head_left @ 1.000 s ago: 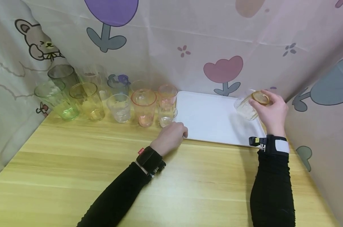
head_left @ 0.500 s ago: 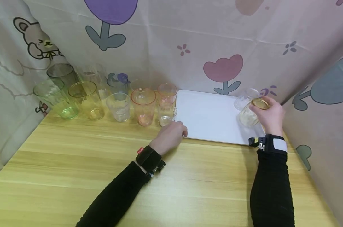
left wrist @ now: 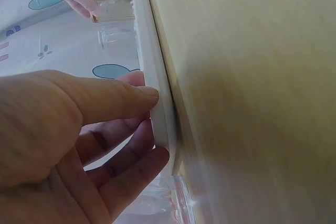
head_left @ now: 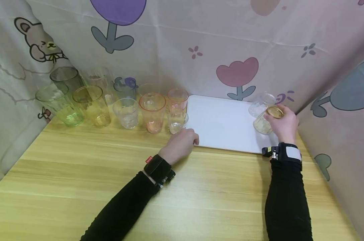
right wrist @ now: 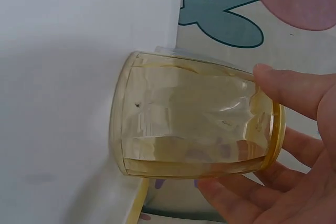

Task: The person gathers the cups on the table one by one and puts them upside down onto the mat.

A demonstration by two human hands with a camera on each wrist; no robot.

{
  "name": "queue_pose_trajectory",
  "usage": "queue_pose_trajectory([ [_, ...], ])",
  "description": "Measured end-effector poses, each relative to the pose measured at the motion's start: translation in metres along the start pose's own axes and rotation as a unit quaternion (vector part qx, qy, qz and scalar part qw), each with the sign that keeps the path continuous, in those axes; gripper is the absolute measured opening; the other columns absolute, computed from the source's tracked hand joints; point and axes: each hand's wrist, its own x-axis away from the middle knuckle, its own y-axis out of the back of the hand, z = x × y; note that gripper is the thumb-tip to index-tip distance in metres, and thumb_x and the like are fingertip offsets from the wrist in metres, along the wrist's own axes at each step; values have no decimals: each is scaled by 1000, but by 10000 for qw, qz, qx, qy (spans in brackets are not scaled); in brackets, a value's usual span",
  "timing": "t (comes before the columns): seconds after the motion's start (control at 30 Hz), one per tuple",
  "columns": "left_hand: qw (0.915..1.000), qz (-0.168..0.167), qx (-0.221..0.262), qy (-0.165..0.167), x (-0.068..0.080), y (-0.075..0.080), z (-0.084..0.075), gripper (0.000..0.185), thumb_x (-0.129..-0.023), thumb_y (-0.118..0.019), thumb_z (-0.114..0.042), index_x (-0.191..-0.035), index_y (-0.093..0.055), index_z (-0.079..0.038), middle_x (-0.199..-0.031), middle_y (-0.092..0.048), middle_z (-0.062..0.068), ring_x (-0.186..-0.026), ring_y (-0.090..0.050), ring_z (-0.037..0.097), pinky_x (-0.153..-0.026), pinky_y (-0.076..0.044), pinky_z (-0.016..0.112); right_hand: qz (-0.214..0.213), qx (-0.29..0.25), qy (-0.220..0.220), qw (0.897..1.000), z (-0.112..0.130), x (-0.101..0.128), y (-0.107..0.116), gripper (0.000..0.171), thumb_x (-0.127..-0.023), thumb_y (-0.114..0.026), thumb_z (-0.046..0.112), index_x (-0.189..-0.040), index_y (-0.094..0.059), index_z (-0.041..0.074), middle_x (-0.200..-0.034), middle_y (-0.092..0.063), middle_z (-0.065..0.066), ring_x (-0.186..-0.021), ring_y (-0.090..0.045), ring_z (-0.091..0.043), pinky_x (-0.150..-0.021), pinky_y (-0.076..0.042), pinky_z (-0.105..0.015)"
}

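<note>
The right hand [head_left: 285,125] grips the amber-tinted glass [head_left: 264,123] upside down, fingers curled round its base, mouth just over the white tray's [head_left: 221,124] right end, while the left hand [head_left: 180,144] pinches the tray's near-left rim.

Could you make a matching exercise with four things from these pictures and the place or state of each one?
Things:
1. yellow glass
2. left hand
3. green glass
4. white tray

Places or states:
a. far left of the row
b. flat on the table
c. upside down in the right hand
d. grips the tray's edge

Pairs: 1-c, 2-d, 3-a, 4-b
</note>
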Motion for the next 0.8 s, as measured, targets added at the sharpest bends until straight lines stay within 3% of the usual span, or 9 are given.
queue_pose_trajectory([
  [0.27, 10000, -25, 21, 16, -1, 2, 0, 36, -93, -57, 11, -103, -81, -14, -110, -73, 2, -110, -68, 21, -86, -59, 36, -142, 95, -13, 9999, -3, -3, -3, 74, -98, -68, 38, -160, -40, 8, -160, -43, -20, -146, -36, -43, -119, -28, -61],
  [0.5, 9999, -94, -6, -67, -1, 1, 2, 35, -92, -58, 11, -103, -81, -13, -111, -73, 2, -110, -68, 21, -86, -59, 36, -26, -96, -338, 9994, -4, -3, -2, 85, -97, -68, 47, -163, -32, 8, -163, -38, -20, -146, -40, -41, -121, -34, -54],
  [0.8, 10000, -6, -13, -40, 1, 0, 0, 35, -94, -58, 10, -105, -81, -13, -110, -73, 2, -109, -68, 21, -86, -59, 35, 173, -325, -558, 9978, -6, 1, 0, 91, -96, -69, 50, -165, -25, 11, -166, -32, -17, -149, -36, -38, -121, -34, -53],
])
